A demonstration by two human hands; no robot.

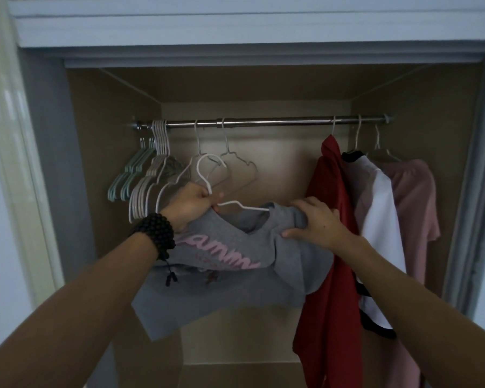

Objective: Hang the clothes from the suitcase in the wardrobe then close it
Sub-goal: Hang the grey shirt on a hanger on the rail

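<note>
**Grey shirt half on its hanger, not yet on the rail**

The left hand (192, 204) pinches the neck of a white hanger (207, 175) below its hook. The right hand (317, 224) grips a bunch of the grey shirt (235, 264) at the collar and shoulder, where the hanger's right arm runs into the cloth. The shirt hangs between the two hands in front of the open wardrobe (420, 88), below the rail (263, 122).

Only one arm of the hanger seems to be inside the neck opening; whether the other shoulder is seated cannot be told. If it is lifted like this, the shirt will likely slide off one side and drop to the wardrobe floor. The pinch near the hook is light, so the hanger may twist under the cloth's weight. The empty hangers (149, 175) crowd just behind the left hand and could snag the hook on its way up. The red shirt (328, 219) touches the right hand, and may get dragged along.
</note>
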